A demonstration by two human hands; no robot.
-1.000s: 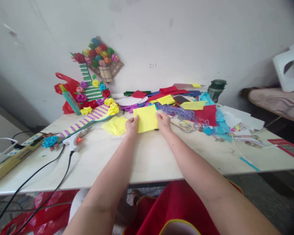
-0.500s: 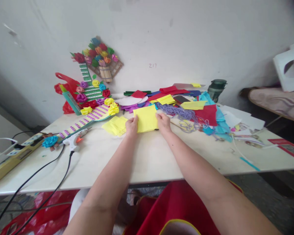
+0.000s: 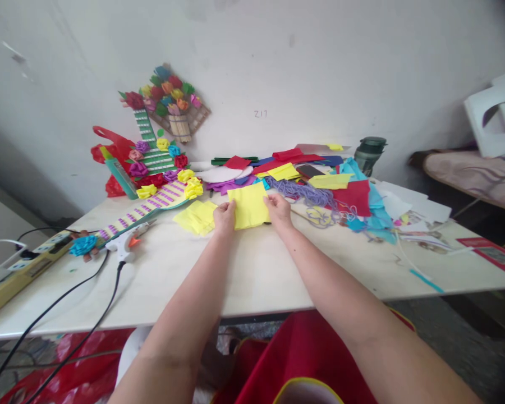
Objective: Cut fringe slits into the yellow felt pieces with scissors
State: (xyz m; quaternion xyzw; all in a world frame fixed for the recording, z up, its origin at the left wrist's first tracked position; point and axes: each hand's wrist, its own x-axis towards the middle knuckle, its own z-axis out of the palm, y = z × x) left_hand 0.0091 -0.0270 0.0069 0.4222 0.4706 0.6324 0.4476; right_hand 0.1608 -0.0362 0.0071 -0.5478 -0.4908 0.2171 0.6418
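Note:
Between my two hands is a yellow sheet of crepe paper (image 3: 249, 207), roughly square, held up just above the table. My left hand (image 3: 224, 216) pinches its left edge, thumb on the near face. At the opposite edge, my right hand (image 3: 279, 210) grips the sheet between thumb and fingers. More yellow paper pieces (image 3: 194, 217) lie on the table to the left of my left hand. Behind the sheet sits a tangle of purple yarn (image 3: 303, 192), beside folded yellow and red paper.
Left of my arms lie a white glue gun (image 3: 120, 244), a flower-decorated strip model (image 3: 151, 210) and a power strip (image 3: 33, 264). A glue bottle (image 3: 120, 173) leans at the back left. A dark green cup (image 3: 369, 155) stands at the back right, near blue paper (image 3: 376, 205).
Both hands still hold the yellow sheet by its sides. The whole view has shifted very slightly; nothing was let go or picked up.

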